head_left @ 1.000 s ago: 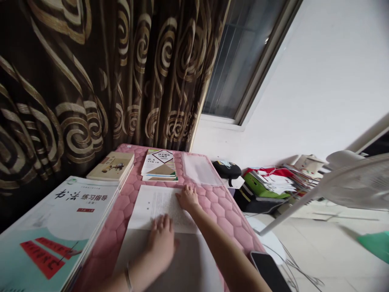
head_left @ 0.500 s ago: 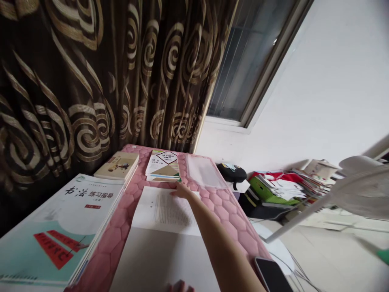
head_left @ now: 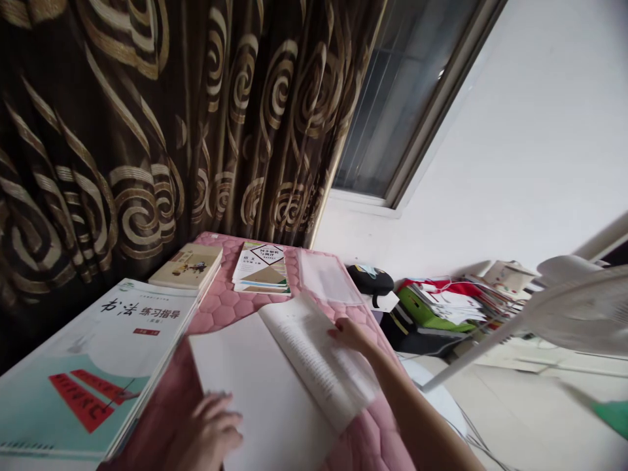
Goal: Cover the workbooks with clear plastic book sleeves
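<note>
A large white sheet [head_left: 255,386] lies on the pink quilted table [head_left: 220,311]. Its printed right part [head_left: 318,360] is lifted and folded over toward the right. My right hand [head_left: 350,335] grips the raised printed part at its far edge, fingers closed on the paper. At the sheet's near left corner my left hand [head_left: 209,432] rests flat, fingers stretched out and slightly blurred.
A big teal and white workbook [head_left: 93,366] lies at the left, a tan book [head_left: 189,265] and a stack of booklets [head_left: 260,267] further back. A clear plastic sleeve [head_left: 326,278] lies by them. Dark patterned curtain [head_left: 147,131] behind; a white fan [head_left: 574,307] and cluttered papers [head_left: 441,297] at the right.
My right hand has pulled the printed part of the sheet up and over to the right. My left hand came back into view onto the sheet's near left corner. The phone is now covered.
</note>
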Demonstrator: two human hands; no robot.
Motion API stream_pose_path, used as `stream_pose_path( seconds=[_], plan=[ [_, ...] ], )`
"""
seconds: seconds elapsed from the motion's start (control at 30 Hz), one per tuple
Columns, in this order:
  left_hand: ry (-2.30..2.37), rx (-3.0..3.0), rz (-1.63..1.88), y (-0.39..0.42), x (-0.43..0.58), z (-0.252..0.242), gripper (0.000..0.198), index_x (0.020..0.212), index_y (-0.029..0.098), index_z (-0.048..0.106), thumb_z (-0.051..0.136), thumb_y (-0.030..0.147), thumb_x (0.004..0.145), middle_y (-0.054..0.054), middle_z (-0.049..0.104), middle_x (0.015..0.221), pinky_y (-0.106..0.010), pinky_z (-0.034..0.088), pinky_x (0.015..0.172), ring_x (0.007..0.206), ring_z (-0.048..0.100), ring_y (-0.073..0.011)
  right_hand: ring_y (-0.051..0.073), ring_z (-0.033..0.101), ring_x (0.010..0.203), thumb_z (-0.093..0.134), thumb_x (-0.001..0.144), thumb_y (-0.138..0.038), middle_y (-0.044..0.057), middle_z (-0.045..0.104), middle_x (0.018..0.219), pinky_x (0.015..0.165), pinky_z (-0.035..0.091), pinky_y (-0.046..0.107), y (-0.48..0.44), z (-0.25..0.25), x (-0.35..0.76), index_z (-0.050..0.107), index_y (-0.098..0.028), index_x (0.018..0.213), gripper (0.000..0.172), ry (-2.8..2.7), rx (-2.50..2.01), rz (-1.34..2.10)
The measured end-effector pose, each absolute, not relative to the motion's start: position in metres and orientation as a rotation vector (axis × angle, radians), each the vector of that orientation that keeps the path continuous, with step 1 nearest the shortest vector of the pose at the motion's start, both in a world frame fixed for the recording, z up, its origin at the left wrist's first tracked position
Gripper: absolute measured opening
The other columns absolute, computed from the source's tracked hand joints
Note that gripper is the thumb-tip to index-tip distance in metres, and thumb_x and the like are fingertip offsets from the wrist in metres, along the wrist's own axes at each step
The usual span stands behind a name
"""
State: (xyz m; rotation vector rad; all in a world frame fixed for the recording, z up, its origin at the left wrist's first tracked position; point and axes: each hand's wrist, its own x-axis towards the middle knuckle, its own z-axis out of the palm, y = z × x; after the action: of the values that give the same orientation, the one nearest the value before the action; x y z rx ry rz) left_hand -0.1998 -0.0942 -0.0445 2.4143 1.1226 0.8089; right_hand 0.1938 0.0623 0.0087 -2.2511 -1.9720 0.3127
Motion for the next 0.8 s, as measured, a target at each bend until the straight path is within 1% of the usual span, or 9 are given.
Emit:
stream_pose_path(
  seconds=[0.07, 0.13, 0.27, 0.37, 0.5, 0.6, 0.7, 0.77, 0.8],
  plan=[
    [1.255, 2.360, 0.874, -0.068, -0.215, -0.039, 0.035, 0.079, 0.029, 0.077, 0.044, 0.020, 0.088, -0.004, 0.071, 0.120, -0.048, 0.053, 0.097, 0.119, 0.059, -0.0267, 0.014, 0.051, 0.063, 0.063, 0.081, -0.030, 0.001, 0.055, 0.063, 0.057, 0.032, 0.025, 0.040, 0.001, 0.214, 0.062, -0.016, 0.065, 0.021, -1.889, -2.294, 0.289],
    [1.443, 2.286, 0.954, -0.044, -0.226, -0.033, 0.039, 0.068, 0.029, 0.076, 0.043, 0.014, 0.080, -0.002, 0.070, 0.122, -0.052, 0.050, 0.101, 0.127, 0.055, -0.0276, 0.014, 0.050, 0.061, 0.060, 0.083, -0.031, 0.001, 0.055, 0.062, 0.056, 0.032, 0.025, 0.021, -0.007, 0.228, 0.059, -0.016, 0.065, 0.023, -1.820, -2.315, 0.302],
    [1.548, 2.178, 1.025, -0.006, -0.234, -0.028, 0.035, 0.071, 0.028, 0.078, 0.047, 0.013, 0.071, -0.002, 0.060, 0.138, -0.045, 0.049, 0.104, 0.123, 0.059, -0.0252, 0.013, 0.048, 0.057, 0.057, 0.081, -0.034, 0.000, 0.052, 0.059, 0.054, 0.032, 0.025, -0.003, -0.021, 0.238, 0.052, -0.019, 0.059, 0.027, -1.652, -2.197, 0.388],
    [1.634, 2.127, 0.982, 0.009, -0.241, -0.032, 0.033, 0.071, 0.027, 0.079, 0.049, 0.014, 0.068, -0.004, 0.063, 0.134, -0.044, 0.048, 0.105, 0.121, 0.061, -0.0261, 0.015, 0.048, 0.058, 0.059, 0.075, -0.035, 0.002, 0.053, 0.058, 0.053, 0.032, 0.027, -0.010, -0.025, 0.235, 0.048, -0.020, 0.053, 0.029, -1.555, -2.106, 0.371],
    [1.649, 2.121, 0.875, 0.011, -0.253, -0.033, 0.040, 0.080, 0.030, 0.080, 0.048, 0.011, 0.066, -0.003, 0.071, 0.122, -0.041, 0.049, 0.104, 0.117, 0.064, -0.0229, 0.017, 0.049, 0.058, 0.061, 0.072, -0.034, 0.005, 0.056, 0.059, 0.050, 0.032, 0.028, -0.011, -0.024, 0.230, 0.049, -0.021, 0.052, 0.027, -1.496, -2.081, 0.376],
    [1.755, 2.081, 0.844, 0.004, -0.248, -0.027, 0.039, 0.080, 0.026, 0.079, 0.048, 0.008, 0.065, -0.005, 0.073, 0.116, -0.039, 0.050, 0.103, 0.113, 0.066, -0.0228, 0.017, 0.050, 0.058, 0.062, 0.069, -0.037, 0.003, 0.055, 0.057, 0.050, 0.033, 0.028, -0.010, -0.024, 0.230, 0.050, -0.021, 0.051, 0.027, -1.455, -2.073, 0.382],
    [1.920, 2.072, 0.813, -0.006, -0.213, -0.022, 0.039, 0.085, 0.019, 0.076, 0.046, 0.003, 0.066, -0.012, 0.067, 0.126, -0.042, 0.048, 0.105, 0.120, 0.062, -0.0263, 0.018, 0.051, 0.058, 0.063, 0.067, -0.040, 0.002, 0.053, 0.057, 0.051, 0.034, 0.028, -0.009, -0.025, 0.231, 0.049, -0.021, 0.051, 0.028, -1.432, -2.062, 0.392],
    [1.891, 2.138, 0.856, -0.014, -0.172, -0.020, 0.045, 0.103, 0.017, 0.073, 0.044, 0.002, 0.071, -0.013, 0.058, 0.139, -0.043, 0.045, 0.108, 0.130, 0.053, -0.0268, 0.018, 0.051, 0.059, 0.064, 0.065, -0.041, 0.002, 0.053, 0.057, 0.051, 0.035, 0.027, -0.009, -0.026, 0.232, 0.050, -0.021, 0.052, 0.028, -1.416, -2.046, 0.408],
    [1.808, 2.180, 0.894, -0.017, -0.149, -0.019, 0.045, 0.112, 0.017, 0.070, 0.043, 0.004, 0.077, -0.012, 0.054, 0.143, -0.043, 0.043, 0.110, 0.135, 0.047, -0.0259, 0.018, 0.052, 0.059, 0.064, 0.065, -0.041, 0.001, 0.053, 0.058, 0.051, 0.035, 0.027, -0.009, -0.026, 0.233, 0.051, -0.021, 0.052, 0.028, -1.399, -2.038, 0.424]
  ],
)
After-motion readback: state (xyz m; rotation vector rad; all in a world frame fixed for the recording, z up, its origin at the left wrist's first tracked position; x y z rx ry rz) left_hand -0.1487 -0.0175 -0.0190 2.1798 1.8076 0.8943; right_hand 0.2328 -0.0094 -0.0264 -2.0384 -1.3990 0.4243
